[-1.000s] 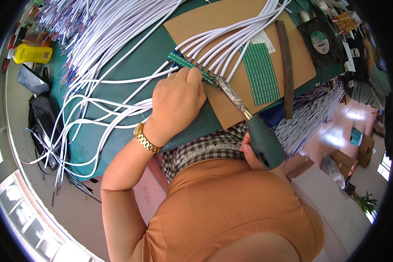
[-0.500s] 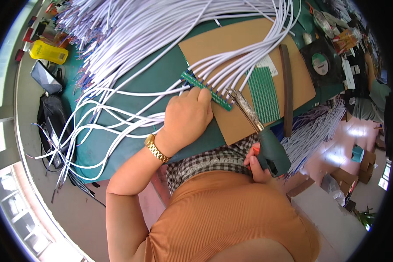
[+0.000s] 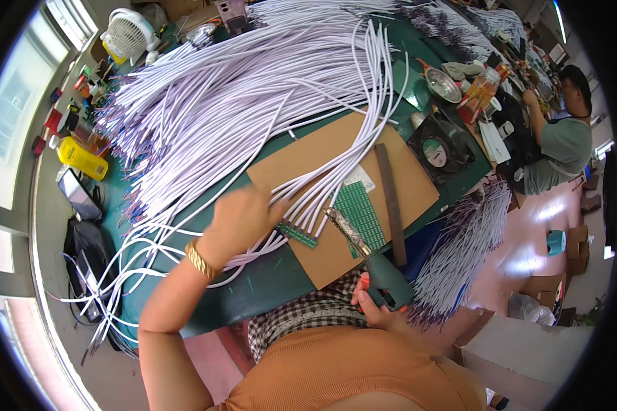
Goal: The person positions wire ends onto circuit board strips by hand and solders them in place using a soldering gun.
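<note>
My right hand is wrapped round the dark green handle of a soldering gun, whose metal tip points up and left toward a row of white cables. My left hand, with a gold bracelet on the wrist, is raised over the left end of a narrow green circuit board strip. Its fingers are smeared by motion, and whether they hold anything does not show. Several white cables run side by side to the strip, which lies on a brown cardboard sheet. Beside the gun tip lies a green circuit board panel.
A dark flat bar lies right of the panel, and a black square fan beyond it. A large heap of white cables covers the far table. A yellow bottle and phone stand left. Another person sits right.
My left hand has lifted off the strip and moved left. My right hand still holds the soldering gun. The view has shifted, showing more of the far table and the other person.
</note>
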### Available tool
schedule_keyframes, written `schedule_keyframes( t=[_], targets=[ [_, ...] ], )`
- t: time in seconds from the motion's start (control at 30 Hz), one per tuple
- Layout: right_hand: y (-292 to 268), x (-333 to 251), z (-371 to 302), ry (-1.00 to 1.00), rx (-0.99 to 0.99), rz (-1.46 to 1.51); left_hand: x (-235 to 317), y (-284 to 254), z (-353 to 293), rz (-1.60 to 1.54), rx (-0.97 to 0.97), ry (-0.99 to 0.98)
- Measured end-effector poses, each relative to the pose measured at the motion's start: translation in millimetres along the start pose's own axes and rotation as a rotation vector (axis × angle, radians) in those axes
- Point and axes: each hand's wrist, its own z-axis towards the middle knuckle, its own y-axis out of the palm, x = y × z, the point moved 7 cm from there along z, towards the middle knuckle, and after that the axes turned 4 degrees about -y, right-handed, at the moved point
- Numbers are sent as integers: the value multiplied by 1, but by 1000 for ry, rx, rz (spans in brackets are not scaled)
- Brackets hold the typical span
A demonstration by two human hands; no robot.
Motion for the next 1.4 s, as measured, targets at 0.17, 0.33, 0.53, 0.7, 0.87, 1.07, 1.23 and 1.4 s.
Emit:
schedule_keyframes(
  t=[0.17,0.33,0.53,0.7,0.87,1.07,1.23,1.4],
  targets=[
    [-11,5,-8,-57,71,-9,-25,-7,140,5,338,-12],
    [-14,3,-15,-66,128,-1,-56,23,181,-52,433,-164],
    [-20,-7,-7,-59,131,40,-54,-28,113,-1201,-220,-342],
    [-19,-5,1,-137,114,55,-95,-166,32,-218,22,-36],
    [-4,2,4,-74,42,126,-172,-373,-131,422,1186,-435],
    [1,4,2,14,99,161,-112,-398,-175,615,1423,-226],
    [-4,-5,13,-111,181,68,-108,-202,-89,374,438,93],
    [-16,-14,23,-243,180,144,-112,-80,-128,82,-357,-175]
  ],
)
